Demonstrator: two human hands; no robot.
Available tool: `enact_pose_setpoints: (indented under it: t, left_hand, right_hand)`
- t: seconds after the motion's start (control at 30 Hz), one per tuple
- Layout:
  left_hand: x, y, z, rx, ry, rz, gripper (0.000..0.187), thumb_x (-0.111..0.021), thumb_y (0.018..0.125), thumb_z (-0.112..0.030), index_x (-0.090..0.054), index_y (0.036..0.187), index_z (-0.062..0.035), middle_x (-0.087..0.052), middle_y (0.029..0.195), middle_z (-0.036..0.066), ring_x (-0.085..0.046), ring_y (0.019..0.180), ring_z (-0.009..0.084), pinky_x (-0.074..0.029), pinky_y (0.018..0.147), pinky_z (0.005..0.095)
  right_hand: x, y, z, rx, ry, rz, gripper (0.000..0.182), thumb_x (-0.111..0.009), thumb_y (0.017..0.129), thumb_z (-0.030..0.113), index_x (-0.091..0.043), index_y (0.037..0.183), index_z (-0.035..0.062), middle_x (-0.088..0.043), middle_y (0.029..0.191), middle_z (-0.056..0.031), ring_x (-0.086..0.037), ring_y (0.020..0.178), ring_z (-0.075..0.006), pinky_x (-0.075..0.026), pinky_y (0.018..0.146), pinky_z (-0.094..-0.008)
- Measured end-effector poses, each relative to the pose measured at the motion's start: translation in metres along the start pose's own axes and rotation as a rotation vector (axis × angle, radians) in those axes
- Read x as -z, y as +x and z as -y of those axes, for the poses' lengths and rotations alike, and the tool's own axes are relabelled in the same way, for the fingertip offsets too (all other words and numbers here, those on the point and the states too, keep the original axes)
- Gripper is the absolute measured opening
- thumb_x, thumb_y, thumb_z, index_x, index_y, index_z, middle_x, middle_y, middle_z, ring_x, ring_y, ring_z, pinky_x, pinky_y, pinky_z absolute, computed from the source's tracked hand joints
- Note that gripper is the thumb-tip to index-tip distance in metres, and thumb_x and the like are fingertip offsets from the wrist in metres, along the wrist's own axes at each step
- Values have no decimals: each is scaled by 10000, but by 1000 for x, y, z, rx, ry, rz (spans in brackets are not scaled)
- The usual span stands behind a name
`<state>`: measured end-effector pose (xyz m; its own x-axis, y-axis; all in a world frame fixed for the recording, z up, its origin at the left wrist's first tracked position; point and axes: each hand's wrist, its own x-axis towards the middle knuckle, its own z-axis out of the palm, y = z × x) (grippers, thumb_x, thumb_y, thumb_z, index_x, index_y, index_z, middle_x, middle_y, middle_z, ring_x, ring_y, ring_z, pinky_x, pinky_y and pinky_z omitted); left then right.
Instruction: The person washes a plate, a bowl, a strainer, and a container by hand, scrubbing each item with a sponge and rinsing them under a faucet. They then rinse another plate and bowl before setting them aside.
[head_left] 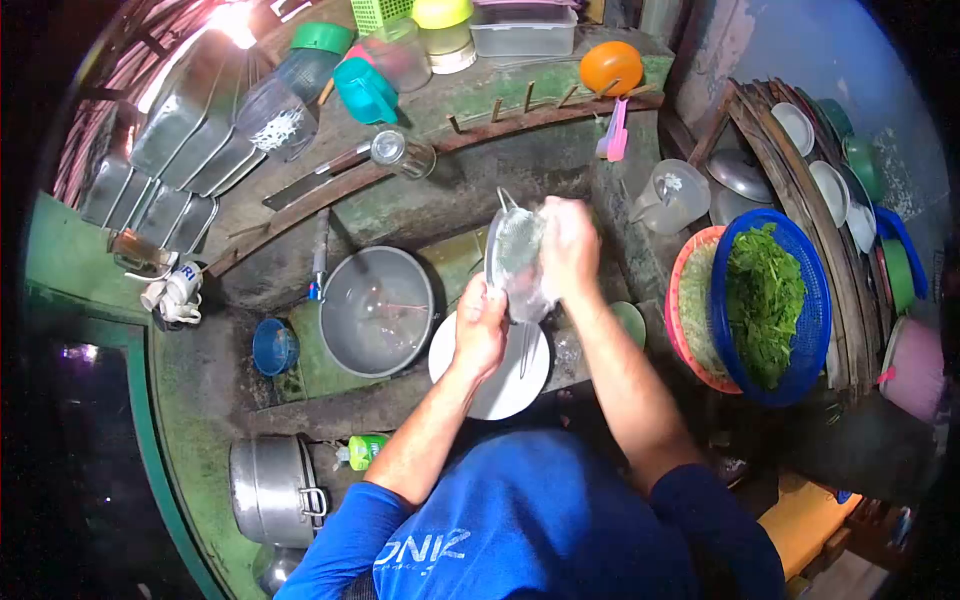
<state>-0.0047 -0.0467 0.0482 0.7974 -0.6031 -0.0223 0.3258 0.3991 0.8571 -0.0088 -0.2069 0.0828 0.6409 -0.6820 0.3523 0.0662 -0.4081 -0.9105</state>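
My left hand (482, 325) is closed around the lower rim of a metal mesh strainer (517, 243), which is tilted up over the sink area. My right hand (570, 245) is curled against the strainer's right side and blurred by motion; what it grips, if anything, is hidden. Below both hands lies a white plate (465, 352) with a thin metal utensil (527, 350) over it. To the left of my left hand stands a grey basin (335, 325) holding water.
Left of the basin is a small blue cup (274, 347). A blue basket (822, 330) of leafy greens overlaps a pink basket (680, 330) at right. A knife (305, 182) and a glass (405, 155) lie along the back ledge. A large metal pot (268, 490) stands lower left.
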Motion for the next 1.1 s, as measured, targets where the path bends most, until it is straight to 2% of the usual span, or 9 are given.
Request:
enact_pose_setpoints:
  t: [0.1, 0.17, 0.23, 0.4, 0.57, 0.7, 0.93, 1.03, 1.1]
  left_hand:
    - [-5, -1, -12, -72, 9, -38, 292, -523, 996, -262, -514, 1218, -73, -561, 854, -44, -394, 570, 21, -329, 492, 199]
    - [3, 12, -20, -34, -119, -96, 327, -495, 996, -164, -460, 1301, -50, -575, 1234, 77, -547, 1140, 173, -425, 1001, 344]
    - [11, 9, -25, 15, -93, -27, 328, -484, 998, -154, -468, 1303, -35, -573, 1248, 80, -544, 1149, 183, -424, 1002, 347]
    - [19, -7, -29, -42, 76, 52, 364, -488, 998, -164, -462, 1328, -12, -589, 1225, 65, -558, 1081, 155, -428, 962, 319]
    - [16, 9, -40, -103, -9, 16, 436, -554, 946, -110, -444, 1359, -25, -535, 1331, 103, -525, 1204, 202, -406, 1041, 368]
    - [25, -10, -47, -18, -207, 124, 461, -565, 939, -122, -436, 1374, -44, -547, 1316, 98, -515, 1217, 191, -396, 1042, 352]
    - [36, 7, -38, 5, -394, 54, 483, -580, 921, -140, -424, 1373, -74, -534, 1343, 93, -498, 1258, 245, -382, 1075, 421]
    - [21, -9, -53, 6, -410, 105, 527, -599, 910, -149, -402, 1390, -53, -526, 1349, 94, -503, 1246, 220, -385, 1063, 415]
    - [29, -5, -39, 13, -313, 122, 538, -631, 898, -155, -412, 1384, -77, -534, 1345, 96, -513, 1245, 240, -387, 1072, 422]
  right_hand:
    - [-11, -4, -3, 197, 117, 91, 151, -575, 877, 44, -629, 1008, -10, -669, 933, -167, -658, 887, -287, -503, 837, -388]
    - [-24, -31, 28, 389, 94, 111, 200, -622, 827, 48, -632, 1020, -2, -675, 1002, -167, -661, 984, -286, -501, 882, -378]
    - [-41, -33, 21, 455, 32, 86, 208, -655, 779, 49, -637, 983, 13, -680, 1060, -152, -649, 1060, -283, -496, 917, -369]
    - [-33, 28, 13, -101, -14, 183, 119, -615, 881, 108, -614, 899, -9, -685, 901, -114, -633, 831, -147, -501, 756, -297]
    - [-53, -12, 39, 638, 57, 106, 154, -658, 791, 94, -637, 916, 7, -685, 932, -143, -674, 937, -273, -515, 856, -353]
    - [-39, 35, -11, -127, 136, 136, 115, -618, 844, 101, -630, 872, -10, -676, 809, -129, -676, 773, -225, -522, 705, -345]
    - [-55, -36, 33, 647, 23, 85, 241, -691, 707, 69, -611, 928, 14, -645, 954, -153, -628, 988, -334, -456, 959, -461]
    - [-40, 13, 9, -103, 108, 17, 189, -627, 795, 44, -630, 981, 16, -659, 948, -144, -639, 942, -300, -475, 918, -397]
    - [-39, 5, 5, 1, 193, 46, 171, -611, 812, 40, -639, 980, 19, -665, 943, -140, -644, 932, -291, -480, 903, -382]
